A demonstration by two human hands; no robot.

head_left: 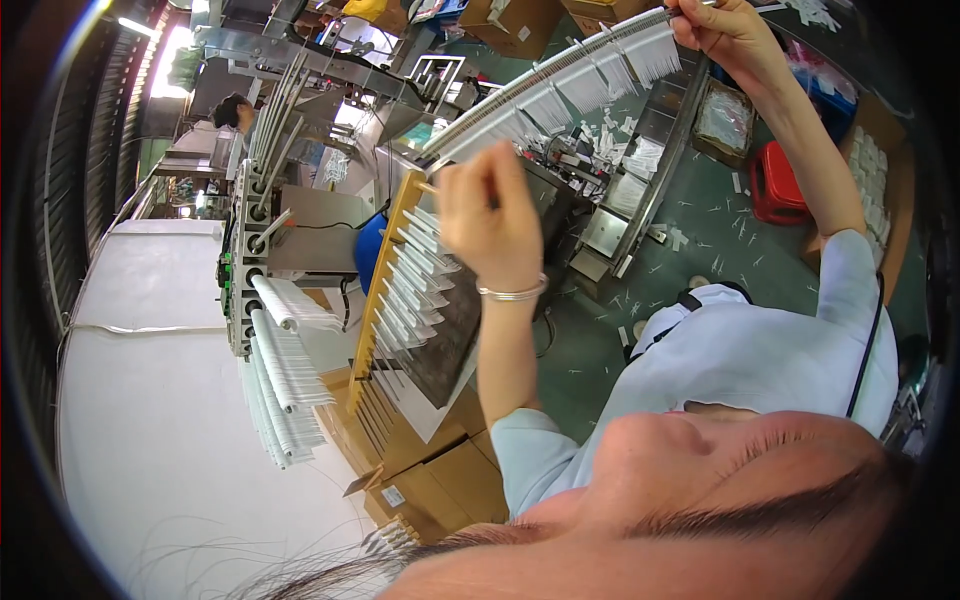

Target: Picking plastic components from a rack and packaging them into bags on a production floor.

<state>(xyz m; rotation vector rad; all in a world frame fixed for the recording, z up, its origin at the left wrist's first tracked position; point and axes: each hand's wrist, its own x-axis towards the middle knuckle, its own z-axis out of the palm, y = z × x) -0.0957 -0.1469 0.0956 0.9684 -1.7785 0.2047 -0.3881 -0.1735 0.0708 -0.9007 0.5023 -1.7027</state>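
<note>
My right hand point(722, 28) is raised at the upper right, its fingers closed around the end of a long thin rod point(585, 45). Rows of narrow white strips point(600, 80) hang from that rod like a fringe. Closer to the middle is my left hand point(490, 212), blurred, with a bracelet at the wrist and its fingers curled in. Whatever it may hold is hidden. Just beside it stands the top of a yellow pegged rack point(385, 275), whose pegs carry bundles of similar white strips point(412, 290).
A machine with a row of round fittings point(250, 215) holds fringed white rolls point(290, 370) at left. A metal workbench point(640, 190) bears loose white pieces. Cardboard boxes point(440, 490) stand below the rack; a red stool point(778, 185) is at right. Another person point(235, 112) appears far left.
</note>
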